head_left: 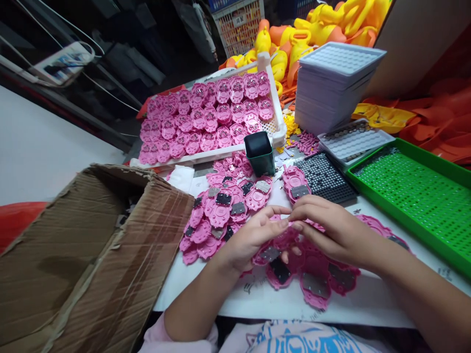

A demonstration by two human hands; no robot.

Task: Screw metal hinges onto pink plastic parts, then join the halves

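Note:
My left hand (253,235) and my right hand (327,225) meet over the table, thumbs and fingertips pinched together. A bit of pink shows between the fingertips, but what they hold is mostly hidden. Beneath them lie pink plastic casings (314,287), several with grey or black rectangular covers. To the left of my left hand is a heap of similar pink casings (221,215). One more pink casing (294,179) rests just beyond my right fingers. Behind the heap are small pink parts (235,164) and a dark green square container (260,154).
A white crate (278,122) holds rows of pink casings. An open cardboard box (147,250) stands left. Rightward are a black grid tray (324,174), a green perforated tray (408,191) and stacked white trays (327,88). Yellow and orange plastic pieces (290,44) pile up behind.

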